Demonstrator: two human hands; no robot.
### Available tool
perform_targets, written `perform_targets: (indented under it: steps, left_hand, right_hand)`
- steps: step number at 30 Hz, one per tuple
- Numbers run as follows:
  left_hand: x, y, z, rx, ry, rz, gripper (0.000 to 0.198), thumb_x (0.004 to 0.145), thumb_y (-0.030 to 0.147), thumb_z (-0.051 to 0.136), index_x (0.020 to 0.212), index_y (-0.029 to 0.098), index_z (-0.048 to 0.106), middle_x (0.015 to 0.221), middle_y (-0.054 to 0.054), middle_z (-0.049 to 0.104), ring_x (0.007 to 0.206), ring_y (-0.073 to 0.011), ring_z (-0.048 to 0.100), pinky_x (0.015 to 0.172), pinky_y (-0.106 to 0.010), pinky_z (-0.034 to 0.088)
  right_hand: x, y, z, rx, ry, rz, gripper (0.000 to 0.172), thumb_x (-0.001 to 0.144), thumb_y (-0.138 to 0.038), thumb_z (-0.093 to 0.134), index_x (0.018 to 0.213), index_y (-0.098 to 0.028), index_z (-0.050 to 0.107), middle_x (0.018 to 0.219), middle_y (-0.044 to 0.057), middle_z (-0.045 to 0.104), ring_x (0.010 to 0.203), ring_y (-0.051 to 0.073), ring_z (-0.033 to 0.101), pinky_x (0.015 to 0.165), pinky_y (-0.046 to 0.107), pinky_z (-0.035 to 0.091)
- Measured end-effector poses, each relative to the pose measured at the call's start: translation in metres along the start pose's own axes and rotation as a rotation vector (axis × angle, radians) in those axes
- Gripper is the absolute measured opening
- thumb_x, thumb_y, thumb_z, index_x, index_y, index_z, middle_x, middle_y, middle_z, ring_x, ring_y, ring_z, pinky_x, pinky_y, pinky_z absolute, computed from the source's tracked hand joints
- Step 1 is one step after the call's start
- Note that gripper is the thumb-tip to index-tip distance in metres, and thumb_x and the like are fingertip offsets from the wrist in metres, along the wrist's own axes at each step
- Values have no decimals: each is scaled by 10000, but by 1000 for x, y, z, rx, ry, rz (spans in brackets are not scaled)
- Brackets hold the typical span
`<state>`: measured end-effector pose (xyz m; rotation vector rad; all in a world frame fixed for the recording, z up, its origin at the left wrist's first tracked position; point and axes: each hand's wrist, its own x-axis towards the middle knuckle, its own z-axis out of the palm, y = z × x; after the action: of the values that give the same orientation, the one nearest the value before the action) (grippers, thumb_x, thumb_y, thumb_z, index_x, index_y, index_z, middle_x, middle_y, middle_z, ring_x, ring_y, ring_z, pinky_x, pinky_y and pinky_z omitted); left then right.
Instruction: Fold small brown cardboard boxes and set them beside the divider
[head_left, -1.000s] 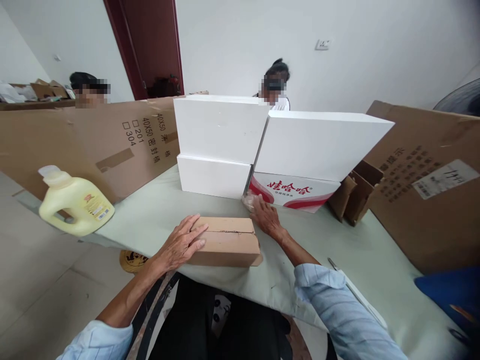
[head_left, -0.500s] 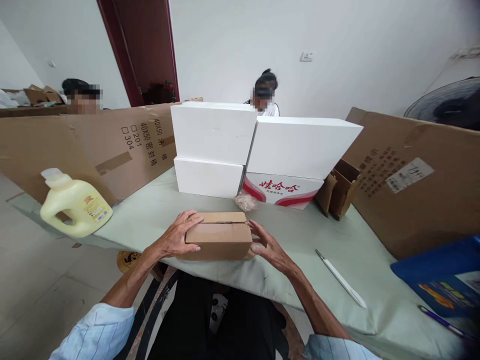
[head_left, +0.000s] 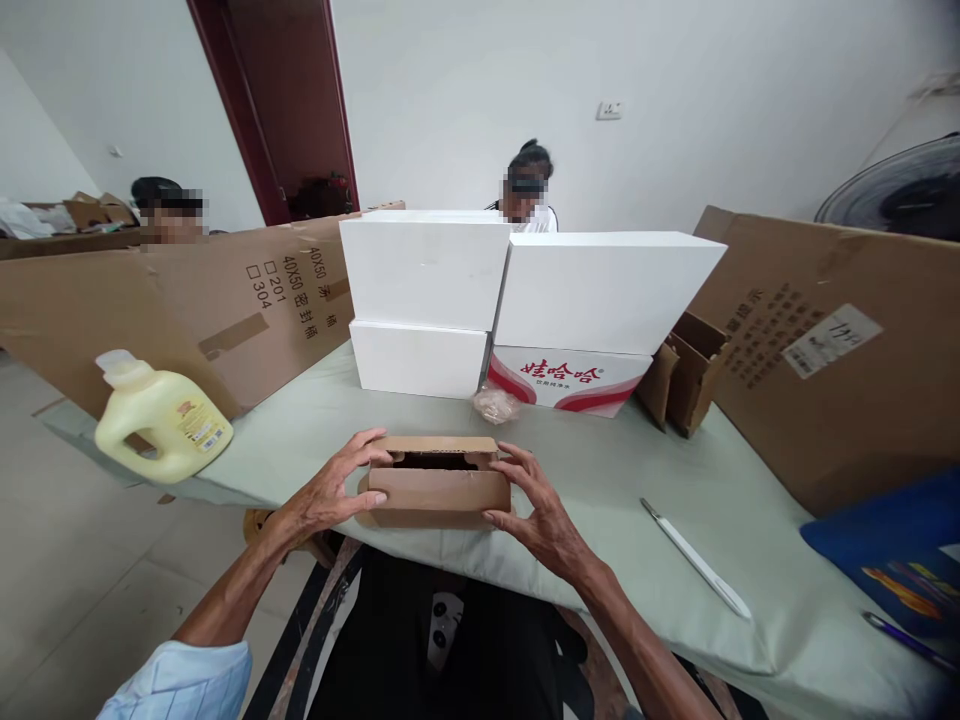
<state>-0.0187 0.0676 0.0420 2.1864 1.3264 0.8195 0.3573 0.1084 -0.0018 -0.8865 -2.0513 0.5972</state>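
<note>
Head view is showing the brown carton (head_left: pixel 439 497) lying at the near edge of the desk (head_left: pixel 592 470), its long axis running from left hand (head_left: pixel 330 487) to right hand (head_left: pixel 544 513), both equally near, spread fingers clasping its ends.

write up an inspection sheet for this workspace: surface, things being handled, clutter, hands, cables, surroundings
Surface: pale green cloth, creased at lower right.
Things handled: small brown box near the table's near edge, its top parted to show a dark gap.
Clutter: slim white-handled tool at right; purple pen by a blue container; crumpled clear plastic against stacked boxes; yellow jug at left.
Hands: left hand holding the box's left end, right hand its right end.
Cables: nothing clearly seen; the upper right is blurred.
Surroundings: large cardboard panels at both sides, two people beyond, wall socket, fan.
</note>
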Motion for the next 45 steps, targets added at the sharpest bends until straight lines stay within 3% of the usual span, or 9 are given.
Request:
perform_targets:
  steps: [9,12,17,20,22,29,34,37,45]
  left_hand:
    - [8,4,-14,247,-190,39,739,872,477,848,1544,286,609,1706,-144,411,1505,-389,513,1175,-518,531]
    - [17,11,-19,285,-241,42,925,780,478,920,1606,325,532,1575,-117,520,1384,-361,599,1090,-450,580]
    - [33,21,-28,365,-414,38,1004,694,492,969,1584,295,547,1504,-123,518,1365,-376,579,1070,-417,554]
    - [42,20,-30,400,-518,1,1142,609,451,1019,1615,300,500,1544,-138,473,1414,-405,541,1097,-440,536]
    - [44,17,-32,410,-534,3,1164,586,391,1027,1616,319,492,1580,-134,444,1438,-416,520,1104,-447,532]
    - [35,11,-42,257,-409,56,935,638,335,1000,1458,310,550,1558,-103,440,1185,-304,641,921,-359,580]
    - [39,4,-35,197,-419,104,885,660,351,988,1422,310,539,1552,-99,438,1173,-288,631,877,-340,574]
    - [41,-1,-35,180,-401,122,928,638,337,1007,1434,312,532,1542,-102,449,1255,-317,609,952,-378,575]
    - [27,-11,-34,35,-179,86,863,625,508,1020,1320,283,559,1584,-135,441,1336,-336,560,990,-431,580]
  right_hand:
    - [10,-26,-15,-445,-9,-276,74,982,-306,760,1008,-251,717,1486,152,636,1084,323,660,870,499,594]
    - [12,-29,-13,-567,-21,-392,151,1020,-301,709,885,-232,701,1324,141,722,966,281,663,802,437,563]
    - [29,-41,-20,-469,-377,-414,66,996,-262,745,1035,-217,717,1420,108,713,1134,254,710,882,359,564]
    - [43,-53,-23,-526,-593,-339,430,897,-225,848,1296,-230,687,1378,92,728,1137,259,726,856,339,556]
    - [48,-58,-24,-588,-663,-323,475,837,-229,905,1267,-228,702,1241,75,745,1027,253,731,792,331,544]
    - [30,-40,-28,-534,-453,-375,431,835,-374,936,1145,-192,701,1256,133,694,1086,276,672,839,361,542]
    - [28,-36,-22,-472,-563,-357,872,793,-390,973,1543,-247,552,1489,149,646,1275,316,656,1001,403,545]
    - [36,-40,-21,-495,-560,-328,791,800,-355,966,1495,-246,605,1320,127,705,1117,278,705,869,345,563]
    - [20,-32,-31,-121,-12,-287,577,956,-529,804,1418,-250,601,1171,94,650,1006,236,639,817,335,569]
